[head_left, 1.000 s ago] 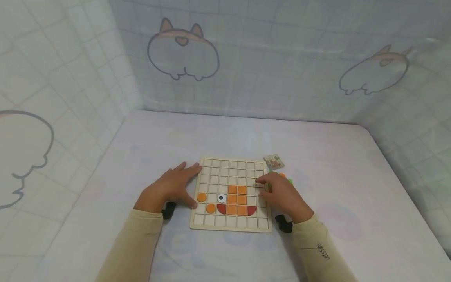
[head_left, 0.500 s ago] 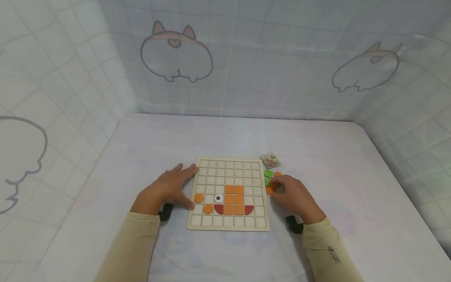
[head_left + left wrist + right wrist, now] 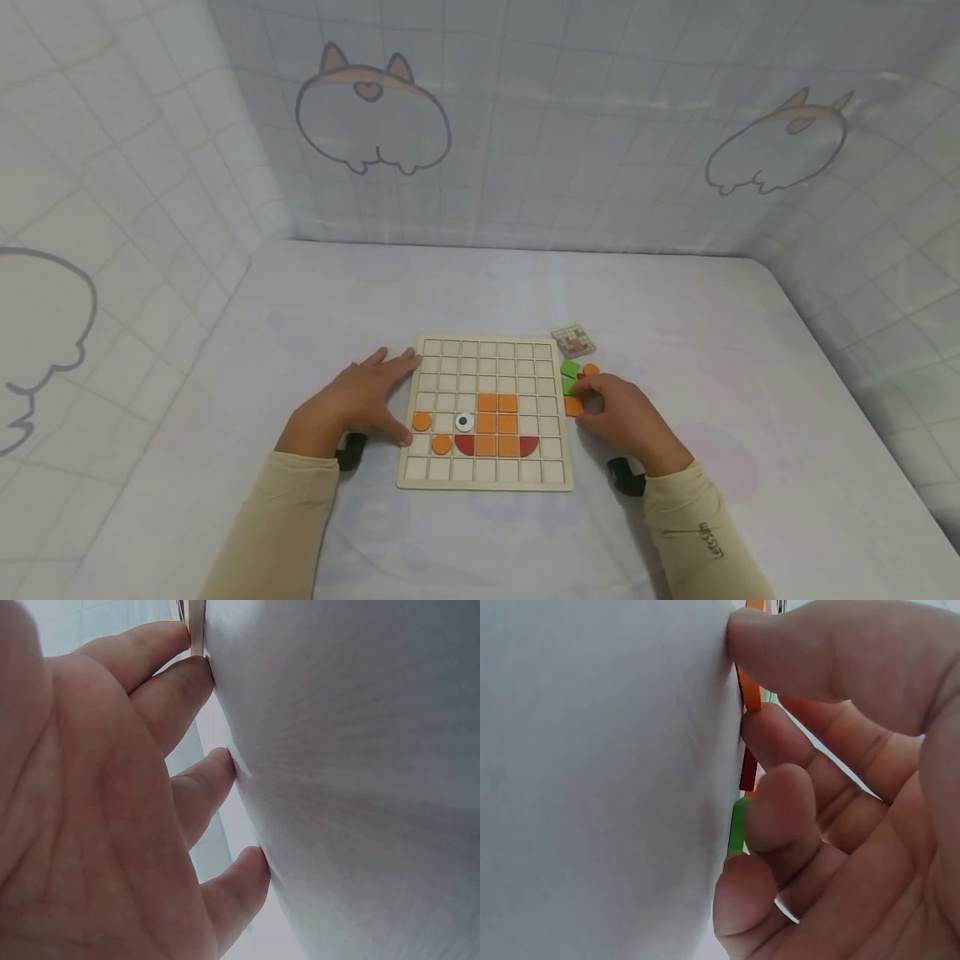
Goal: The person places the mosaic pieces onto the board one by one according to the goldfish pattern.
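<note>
A pale wooden grid board lies flat on the table. On it sit orange square tiles in a block, two orange discs, a googly-eye disc and two red quarter-round pieces. My left hand spreads along the board's left edge, thumb and fingertip at the rim, other fingertips on the table. Right of the board, my right hand pinches a loose orange tile between thumb and finger. Green tiles lie just beyond it, and its curled fingers partly hide a red piece.
A small printed pattern card lies by the board's upper right corner. Another orange disc lies near the green tiles. White cloth covers the table, with cartoon-printed sheets hanging behind and at the sides.
My right hand has moved from over the board's right side to the loose pieces beside it and grips an orange tile. My left hand stays at the left edge.
</note>
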Demonstrator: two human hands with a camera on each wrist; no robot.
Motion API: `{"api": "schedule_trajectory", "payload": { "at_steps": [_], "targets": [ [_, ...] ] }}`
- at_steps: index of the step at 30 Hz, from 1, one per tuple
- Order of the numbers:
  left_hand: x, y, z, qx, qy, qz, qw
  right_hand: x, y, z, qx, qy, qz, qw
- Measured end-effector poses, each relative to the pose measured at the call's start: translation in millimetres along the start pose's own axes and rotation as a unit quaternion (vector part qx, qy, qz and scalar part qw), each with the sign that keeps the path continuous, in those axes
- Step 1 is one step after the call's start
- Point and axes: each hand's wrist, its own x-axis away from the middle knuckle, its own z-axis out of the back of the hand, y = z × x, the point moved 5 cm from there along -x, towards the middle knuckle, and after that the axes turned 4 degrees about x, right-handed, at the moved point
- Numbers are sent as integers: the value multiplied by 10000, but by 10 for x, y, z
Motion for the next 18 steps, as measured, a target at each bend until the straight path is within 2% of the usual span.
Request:
{"api": "schedule_trajectory", "payload": {
  "at_steps": [6,9,14,18],
  "targets": [
    [39,34,21,48,-44,-57,10000,67,-63,103,380,-60,-49,9992],
    [59,51,40,43,-47,-87,9999,88,-155,156,223,-12,10,9998],
    [77,45,61,68,-42,-25,10000,28,-484,88,-156,-105,480,9987],
    [73,34,45,90,-55,8,9999,-83,-791,-53,81,-263,772,9966]
  ]
}}
